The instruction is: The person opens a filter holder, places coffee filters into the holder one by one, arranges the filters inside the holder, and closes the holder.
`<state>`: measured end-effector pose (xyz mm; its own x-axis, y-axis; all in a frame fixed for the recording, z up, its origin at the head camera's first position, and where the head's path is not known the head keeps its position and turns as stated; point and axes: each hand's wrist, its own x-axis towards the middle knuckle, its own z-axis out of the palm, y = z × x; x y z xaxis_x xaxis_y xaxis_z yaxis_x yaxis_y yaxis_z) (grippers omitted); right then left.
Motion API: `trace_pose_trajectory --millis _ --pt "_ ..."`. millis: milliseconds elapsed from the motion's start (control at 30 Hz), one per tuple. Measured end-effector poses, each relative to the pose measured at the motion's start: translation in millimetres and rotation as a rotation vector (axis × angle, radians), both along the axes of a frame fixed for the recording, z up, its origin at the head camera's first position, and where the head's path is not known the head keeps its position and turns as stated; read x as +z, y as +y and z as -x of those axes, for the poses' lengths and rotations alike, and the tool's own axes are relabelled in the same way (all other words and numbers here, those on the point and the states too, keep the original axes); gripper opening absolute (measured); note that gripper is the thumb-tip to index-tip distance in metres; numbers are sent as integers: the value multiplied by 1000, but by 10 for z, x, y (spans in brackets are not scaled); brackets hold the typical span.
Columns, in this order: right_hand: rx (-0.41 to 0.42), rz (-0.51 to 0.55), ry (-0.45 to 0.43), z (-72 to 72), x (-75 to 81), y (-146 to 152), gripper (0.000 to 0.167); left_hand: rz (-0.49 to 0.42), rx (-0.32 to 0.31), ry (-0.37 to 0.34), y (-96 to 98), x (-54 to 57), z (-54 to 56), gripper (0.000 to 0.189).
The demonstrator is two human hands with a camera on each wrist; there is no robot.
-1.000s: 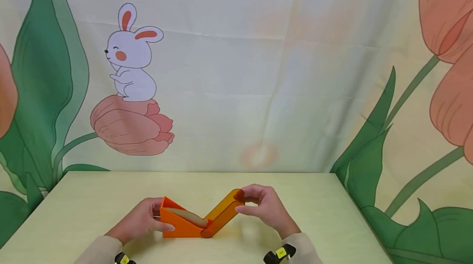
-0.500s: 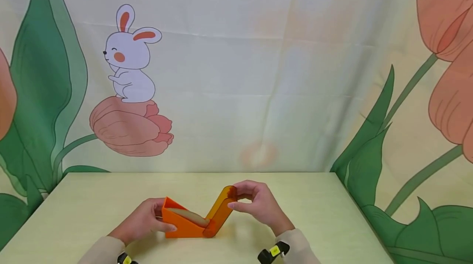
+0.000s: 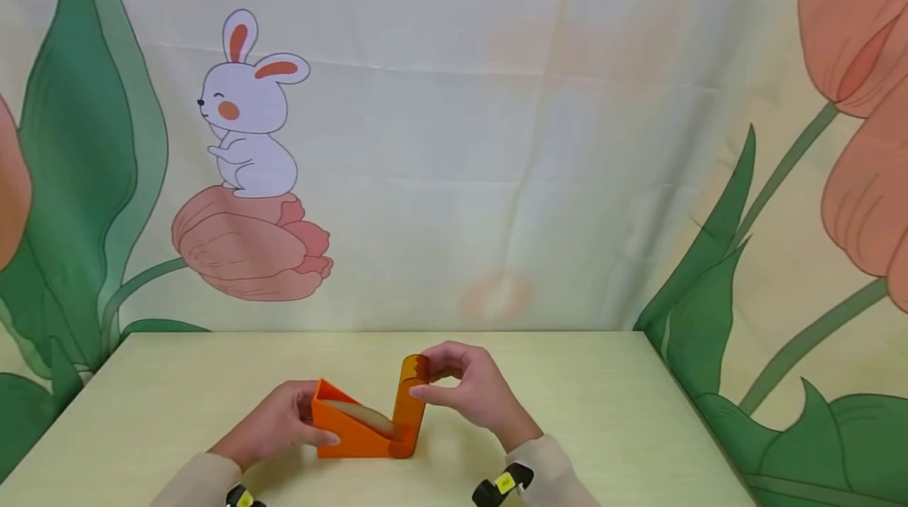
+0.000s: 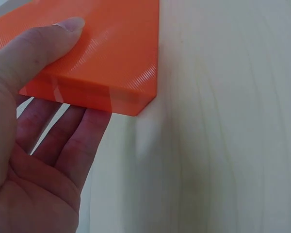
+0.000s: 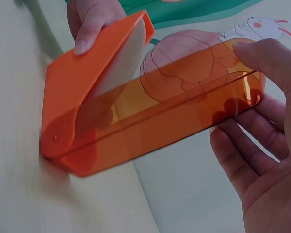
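A wedge-shaped orange plastic case (image 3: 351, 434) stands on the table, its hinged translucent amber lid (image 3: 407, 410) raised nearly upright at the right end. Inside lies a flat beige piece with a rounded edge (image 3: 358, 414); its kind cannot be told. My left hand (image 3: 284, 420) grips the case's tall left end, thumb on the near side and fingers behind it, as the left wrist view shows. My right hand (image 3: 464, 389) pinches the free end of the lid between thumb and fingers. In the right wrist view, the fingers (image 5: 233, 155) press the lid's outer side.
The pale wooden table (image 3: 603, 412) reaches back to a printed cloth backdrop (image 3: 426, 176) with a rabbit and tulips. A wrist camera (image 3: 504, 485) is strapped at the right sleeve, another (image 3: 243, 496) at the left sleeve.
My right hand has swung the lid up and leftward about its hinge, from a slant to nearly upright. The left hand and the case have hardly moved.
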<state>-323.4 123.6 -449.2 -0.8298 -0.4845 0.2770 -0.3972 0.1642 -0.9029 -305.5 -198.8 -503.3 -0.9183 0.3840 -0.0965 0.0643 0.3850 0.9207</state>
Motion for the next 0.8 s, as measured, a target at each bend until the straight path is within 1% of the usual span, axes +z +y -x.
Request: trace_pose_trajectory --millis 233,367,467,633,700,800 --pt "14 -25 34 -41 62 -231 32 1 -10 0 -7 -5 0 49" --pt "24 -31 68 -57 91 -359 32 13 2 2 -10 0 4 50" --pt "34 -26 94 -69 78 -461 33 16 7 -1 -19 3 2 52" --pt "31 -2 140 -69 2 -618 33 12 2 3 -26 6 -3 53" --pt "21 -5 135 -74 -17 -667 34 4 -7 7 -27 3 0 54" --pt "-1 -25 97 -103 -21 -732 34 -3 -17 6 -27 -3 -1 54"
